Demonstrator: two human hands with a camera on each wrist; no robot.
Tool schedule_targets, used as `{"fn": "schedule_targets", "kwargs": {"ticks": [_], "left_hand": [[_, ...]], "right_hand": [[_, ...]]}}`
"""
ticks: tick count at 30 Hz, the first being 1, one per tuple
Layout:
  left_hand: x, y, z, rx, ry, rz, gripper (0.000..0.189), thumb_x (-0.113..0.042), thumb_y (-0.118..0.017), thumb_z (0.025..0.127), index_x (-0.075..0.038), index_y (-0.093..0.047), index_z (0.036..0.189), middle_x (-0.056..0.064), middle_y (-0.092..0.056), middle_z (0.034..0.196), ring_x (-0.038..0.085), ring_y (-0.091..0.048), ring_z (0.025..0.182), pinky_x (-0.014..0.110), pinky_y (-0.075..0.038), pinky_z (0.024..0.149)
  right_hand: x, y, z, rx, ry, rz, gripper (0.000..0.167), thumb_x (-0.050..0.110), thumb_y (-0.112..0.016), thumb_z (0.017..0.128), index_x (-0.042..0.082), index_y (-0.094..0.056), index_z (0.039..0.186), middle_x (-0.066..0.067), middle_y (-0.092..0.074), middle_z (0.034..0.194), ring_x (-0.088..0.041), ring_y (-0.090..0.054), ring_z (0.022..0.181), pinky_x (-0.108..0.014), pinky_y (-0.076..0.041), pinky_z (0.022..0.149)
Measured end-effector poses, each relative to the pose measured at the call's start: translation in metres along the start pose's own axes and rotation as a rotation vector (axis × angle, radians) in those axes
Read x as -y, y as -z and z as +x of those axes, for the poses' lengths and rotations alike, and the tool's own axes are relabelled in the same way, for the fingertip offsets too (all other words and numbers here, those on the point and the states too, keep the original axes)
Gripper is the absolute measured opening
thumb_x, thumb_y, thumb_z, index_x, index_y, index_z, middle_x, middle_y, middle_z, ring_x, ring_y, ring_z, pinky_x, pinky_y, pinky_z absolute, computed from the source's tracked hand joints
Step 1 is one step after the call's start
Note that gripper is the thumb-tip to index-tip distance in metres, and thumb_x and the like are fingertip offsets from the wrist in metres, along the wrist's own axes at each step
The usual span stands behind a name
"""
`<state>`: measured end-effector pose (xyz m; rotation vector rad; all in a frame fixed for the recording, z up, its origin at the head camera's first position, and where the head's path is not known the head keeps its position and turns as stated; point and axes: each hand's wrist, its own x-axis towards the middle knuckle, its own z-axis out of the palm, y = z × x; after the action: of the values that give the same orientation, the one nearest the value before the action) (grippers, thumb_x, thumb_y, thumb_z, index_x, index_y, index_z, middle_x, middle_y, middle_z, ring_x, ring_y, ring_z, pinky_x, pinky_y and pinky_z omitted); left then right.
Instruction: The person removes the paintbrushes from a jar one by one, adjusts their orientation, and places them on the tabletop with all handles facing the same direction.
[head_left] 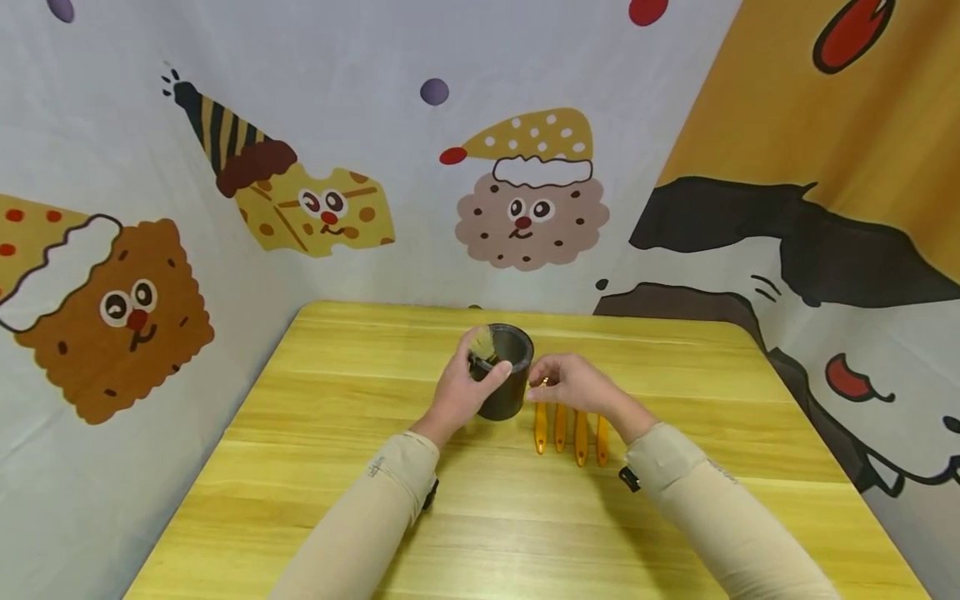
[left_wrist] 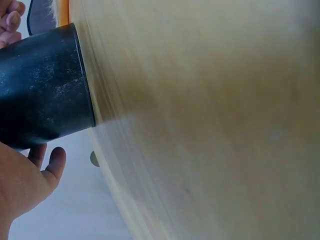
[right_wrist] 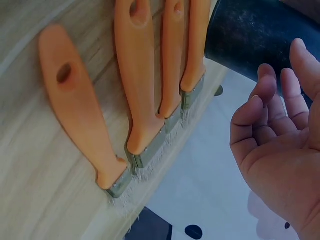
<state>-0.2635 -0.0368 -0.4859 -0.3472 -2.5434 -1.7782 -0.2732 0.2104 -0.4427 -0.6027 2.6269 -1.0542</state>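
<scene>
Head view. Item: one black, straight-sided cylindrical cup (head_left: 501,400), plastic or metal, I cannot tell which; stands at twelve o'clock on the yellow wood-grain table (head_left: 480,525). The left hand (head_left: 463,392) holds it from eight o'clock, thumb along the near rim, fingers partly hidden behind. A pale bristle tuft (head_left: 482,343) shows at the rim's nine o'clock. The right hand (head_left: 573,383) is just beside the cup, at three o'clock, fingers bent. Item: four flat brushes with glossy orange handles (head_left: 581,437), lying between four and five o'clock of the cup, handle ends towards six.

Left wrist view. Cup wall between nine and ten o'clock, scuffed. At eight o'clock two left fingertips extend past the cup, slightly apart; the thumb is not in view. I judge the cup light, stiff and fairly smooth; best held round its wall, below the rim.

Right wrist view. Right hand at three o'clock, fingers loosely curled, nothing seen between them; whether they touch the cup I cannot tell. Brushes from nine to twelve o'clock, with grey metal ferrules (right_wrist: 147,150) and pale bristles (right_wrist: 147,172). I judge them light, handles stiff and somewhat slick, bristles soft; best pinched at the handle's neck, above the ferrule.
</scene>
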Motion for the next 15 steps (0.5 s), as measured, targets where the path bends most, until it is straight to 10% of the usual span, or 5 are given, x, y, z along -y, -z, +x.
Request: {"fn": "schedule_targets", "kwargs": {"ticks": [15], "left_hand": [[0.0014,0.0007,0.0012,0.001,-0.009,0.012,0.087,-0.075,-0.065,0.095,-0.053,-0.019,0.165,0.005,-0.043,0.168,0.036,-0.046,0.152,0.066,-0.043,0.118]], "right_hand": [[-0.0027,-0.0046,0.0107,-0.005,-0.031,-0.004,0.017,0.028,-0.082,0.097,0.016,-0.071,0.097,0.0,-0.071,0.091,-0.016,-0.054,0.075,-0.031,-0.047,0.066]]}}
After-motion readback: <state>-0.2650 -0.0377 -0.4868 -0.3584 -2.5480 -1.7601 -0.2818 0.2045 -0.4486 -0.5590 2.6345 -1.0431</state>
